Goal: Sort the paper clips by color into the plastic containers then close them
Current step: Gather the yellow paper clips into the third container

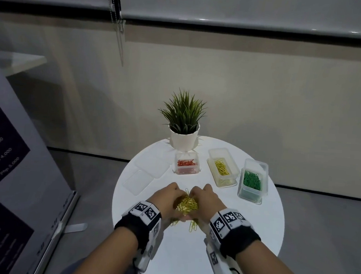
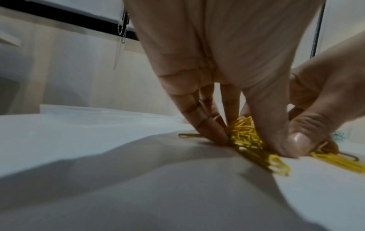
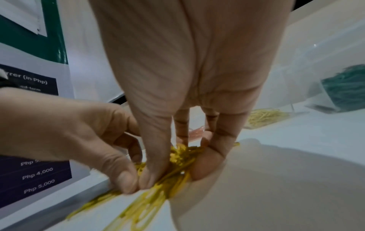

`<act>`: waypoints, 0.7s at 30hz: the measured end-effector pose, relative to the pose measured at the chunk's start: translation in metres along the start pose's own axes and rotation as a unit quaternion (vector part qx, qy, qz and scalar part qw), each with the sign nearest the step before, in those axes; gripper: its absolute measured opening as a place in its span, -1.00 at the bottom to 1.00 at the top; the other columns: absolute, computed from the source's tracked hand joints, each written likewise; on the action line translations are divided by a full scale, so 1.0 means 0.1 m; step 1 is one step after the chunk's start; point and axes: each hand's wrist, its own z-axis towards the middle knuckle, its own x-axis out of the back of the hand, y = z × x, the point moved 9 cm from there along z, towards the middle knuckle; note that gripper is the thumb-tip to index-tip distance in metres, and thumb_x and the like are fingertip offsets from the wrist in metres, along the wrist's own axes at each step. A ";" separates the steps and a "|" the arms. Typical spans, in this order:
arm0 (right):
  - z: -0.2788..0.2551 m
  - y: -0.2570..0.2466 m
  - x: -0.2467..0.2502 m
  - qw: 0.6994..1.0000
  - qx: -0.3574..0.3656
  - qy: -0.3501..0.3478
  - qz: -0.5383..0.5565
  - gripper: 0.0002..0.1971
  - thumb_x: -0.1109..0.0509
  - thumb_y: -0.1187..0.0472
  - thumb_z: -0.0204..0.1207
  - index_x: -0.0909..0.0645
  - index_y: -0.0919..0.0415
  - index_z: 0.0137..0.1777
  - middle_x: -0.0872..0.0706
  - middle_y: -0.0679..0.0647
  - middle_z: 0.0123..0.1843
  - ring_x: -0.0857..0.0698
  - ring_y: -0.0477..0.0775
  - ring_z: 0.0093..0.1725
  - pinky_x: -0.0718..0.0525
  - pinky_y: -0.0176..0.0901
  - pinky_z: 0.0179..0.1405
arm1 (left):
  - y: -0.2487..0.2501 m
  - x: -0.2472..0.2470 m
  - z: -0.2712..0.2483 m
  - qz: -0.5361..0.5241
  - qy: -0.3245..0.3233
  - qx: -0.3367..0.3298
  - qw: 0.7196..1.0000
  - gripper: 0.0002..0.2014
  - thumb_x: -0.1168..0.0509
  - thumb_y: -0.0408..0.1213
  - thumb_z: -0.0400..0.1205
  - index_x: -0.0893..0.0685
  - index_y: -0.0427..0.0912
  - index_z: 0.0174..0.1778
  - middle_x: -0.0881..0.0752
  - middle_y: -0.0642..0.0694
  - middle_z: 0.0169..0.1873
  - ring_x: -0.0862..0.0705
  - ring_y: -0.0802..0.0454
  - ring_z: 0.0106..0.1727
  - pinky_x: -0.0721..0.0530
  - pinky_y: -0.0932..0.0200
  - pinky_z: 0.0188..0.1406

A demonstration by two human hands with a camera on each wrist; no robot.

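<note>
The round white table (image 1: 243, 237) had bare room toward its near edge, in front of the potted plant (image 1: 183, 124) that stood at its far rim. Between the plant and that bare stretch, both hands met over a heap of yellow paper clips (image 1: 187, 204). The left hand (image 1: 168, 198) and the right hand (image 1: 205, 199) were pressed close together, fingers curled down around the heap from either side, thumbs touching at the near side (the wrist views showed this plainly). A few loose clips trailed out from under the hands toward the table's near edge.

Just in front of the plant sat a clear plastic container of red clips (image 1: 186, 165). To the plant's right stood a container of yellow clips (image 1: 222, 170), and farther right, close to the table's rim, a container of green clips (image 1: 253, 181). All three were open, rectangular and thin-walled. Two clear flat lids (image 1: 145, 175) lay to the plant's left front, overlapping, nearly invisible against the smooth tabletop.

The clips were thin bent wire, glossy. Behind the plant rose a pale wall beneath roller blinds (image 1: 248, 9) with a hanging bead chain (image 1: 119, 25). A printed banner (image 1: 6, 167) stood well left of the plant on a grey floor.
</note>
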 end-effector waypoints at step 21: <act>-0.14 0.07 0.32 0.991 0.034 0.110 0.063 -0.84 -0.34 0.33 0.49 -0.77 0.20 -0.09 -0.78 0.20 -0.14 -0.60 0.10 -0.21 -0.42 -0.21 -0.24 | 0.42 0.19 0.14 0.177 0.049 -0.050 0.982 -0.77 -0.23 -0.15 0.67 -0.72 -0.15 0.10 -0.64 -0.17 0.00 -0.66 -0.18 0.02 -0.57 0.06 -0.02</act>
